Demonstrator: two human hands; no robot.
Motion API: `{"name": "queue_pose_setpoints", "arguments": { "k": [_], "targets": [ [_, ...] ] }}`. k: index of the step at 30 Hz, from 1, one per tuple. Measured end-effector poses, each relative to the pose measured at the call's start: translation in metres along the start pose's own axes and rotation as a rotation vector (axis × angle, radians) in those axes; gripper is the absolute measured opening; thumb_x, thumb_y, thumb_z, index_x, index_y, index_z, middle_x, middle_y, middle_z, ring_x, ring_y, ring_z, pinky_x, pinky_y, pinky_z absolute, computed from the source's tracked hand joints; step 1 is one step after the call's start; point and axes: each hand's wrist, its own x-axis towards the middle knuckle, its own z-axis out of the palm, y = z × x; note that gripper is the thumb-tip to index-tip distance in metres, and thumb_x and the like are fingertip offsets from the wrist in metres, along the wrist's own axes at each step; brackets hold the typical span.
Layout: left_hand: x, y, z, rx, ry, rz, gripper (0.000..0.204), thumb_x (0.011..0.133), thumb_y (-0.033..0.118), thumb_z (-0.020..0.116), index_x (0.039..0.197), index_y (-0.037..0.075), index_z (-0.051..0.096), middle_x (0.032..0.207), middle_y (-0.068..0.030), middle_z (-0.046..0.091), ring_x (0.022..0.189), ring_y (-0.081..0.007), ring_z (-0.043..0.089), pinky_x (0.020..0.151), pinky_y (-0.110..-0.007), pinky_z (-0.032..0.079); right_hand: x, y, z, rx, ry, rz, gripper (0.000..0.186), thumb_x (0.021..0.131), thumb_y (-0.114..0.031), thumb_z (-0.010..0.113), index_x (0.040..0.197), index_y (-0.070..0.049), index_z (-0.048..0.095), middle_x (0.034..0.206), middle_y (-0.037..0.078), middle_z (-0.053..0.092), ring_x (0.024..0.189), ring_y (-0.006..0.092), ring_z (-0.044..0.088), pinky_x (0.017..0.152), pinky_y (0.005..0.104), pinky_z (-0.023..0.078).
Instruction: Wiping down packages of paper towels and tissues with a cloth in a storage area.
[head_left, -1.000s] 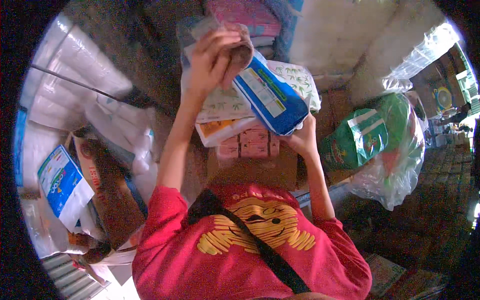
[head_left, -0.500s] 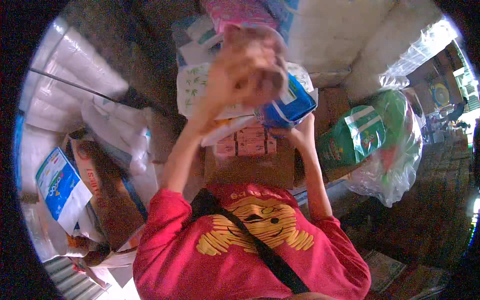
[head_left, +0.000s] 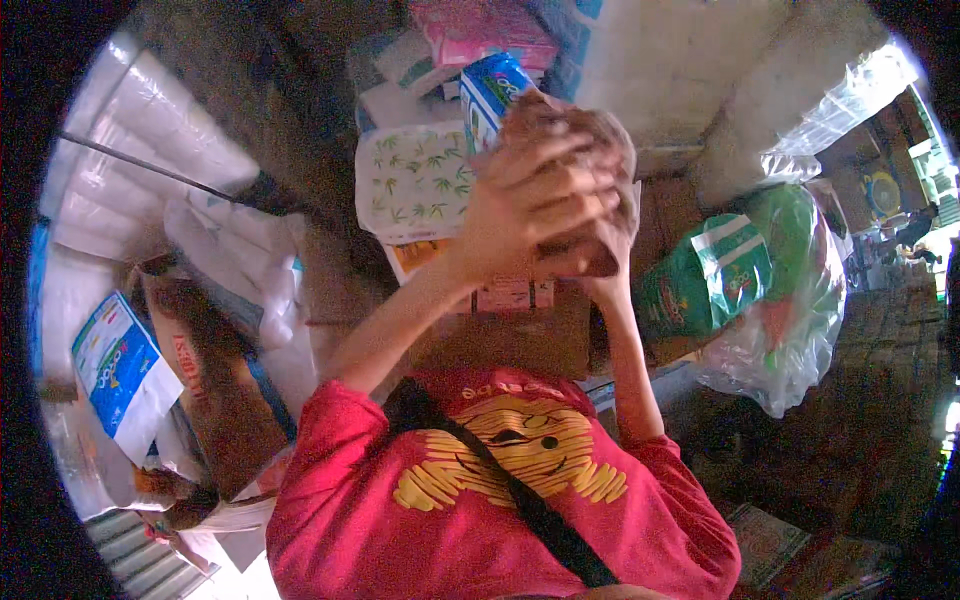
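Blurred by motion, my left hand [head_left: 525, 215] has its fingers spread over and curved around a brown rounded thing [head_left: 598, 150]; its kind I cannot make out. My right hand [head_left: 608, 284] comes up from below on the right, almost wholly behind the brown thing, its fingers hidden. Beyond the hands a blue and white pack [head_left: 490, 88] stands tilted; whether my right hand touches it cannot be seen. Just left of my left hand lies a white pack with green leaf prints [head_left: 412, 180]. Below the hands are small pink boxes [head_left: 505, 294] in a cardboard box [head_left: 500, 335].
Green packs [head_left: 710, 275] in clear plastic lie to the right. At the left are a blue and white pack [head_left: 122, 370], a brown carton [head_left: 215, 390] and white plastic bags [head_left: 235, 265]. A pink pack [head_left: 485, 35] sits at the far side.
My left hand has moved right and down with the brown thing, now in front of my right hand. The blue pack held at my right hand is hidden there; a blue and white pack shows farther up-left.
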Motion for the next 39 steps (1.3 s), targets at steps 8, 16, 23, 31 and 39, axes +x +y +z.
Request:
{"name": "queue_pose_setpoints", "arguments": {
  "k": [8,16,23,31,39],
  "targets": [
    [-0.005,-0.094,-0.002,0.053,0.235,-0.296,0.021,0.073,0.017,0.056,0.092,0.011,0.063,0.102,-0.0059,0.06,0.102,-0.0254,0.052,0.087,-0.039,0.04,0.004,-0.007,0.009,0.519,0.108,0.506,0.063,0.043,-0.009,0.081,0.099,0.002,0.056,0.094,0.007,0.062,0.088,0.0149,0.057,0.081,0.0301,0.044],
    [0.013,0.005,-0.006,0.104,-0.05,-0.126,0.028,0.062,0.023,0.062,0.088,0.014,0.063,0.097,-0.0032,0.06,0.11,-0.0268,0.045,0.096,-0.045,0.031,0.015,-0.013,0.001,0.158,0.075,0.405,0.041,0.063,-0.017,0.067,0.1,-0.002,0.055,0.102,0.009,0.057,0.095,0.022,0.055,0.083,0.0317,0.043],
    [0.004,-0.053,-0.004,0.04,0.111,-0.097,0.022,0.064,0.016,0.056,0.085,0.012,0.062,0.092,-0.0036,0.061,0.101,-0.0251,0.052,0.09,-0.04,0.037,0.0,0.006,0.005,0.284,-0.053,0.52,0.067,0.049,-0.017,0.081,0.106,0.002,0.052,0.111,0.011,0.055,0.101,0.0158,0.05,0.089,0.0302,0.038],
    [-0.002,-0.102,-0.007,-0.414,0.343,-0.661,0.024,0.073,0.001,0.043,0.09,0.002,0.06,0.096,-0.0097,0.061,0.095,-0.0219,0.055,0.084,-0.03,0.04,-0.01,-0.003,0.003,0.56,-0.069,0.517,0.085,0.052,-0.014,0.082,0.122,0.002,0.036,0.122,0.012,0.045,0.109,0.0169,0.045,0.093,0.0311,0.036],
    [0.007,-0.083,0.029,-0.037,0.43,-0.314,0.032,0.07,-0.003,0.041,0.095,0.005,0.058,0.105,-0.0149,0.055,0.1,-0.0311,0.051,0.089,-0.035,0.038,-0.026,0.046,0.016,0.748,0.068,0.318,0.104,0.046,-0.016,0.085,0.129,0.0,0.025,0.124,0.011,0.042,0.112,0.0215,0.043,0.096,0.0367,0.034]
  ]
}}
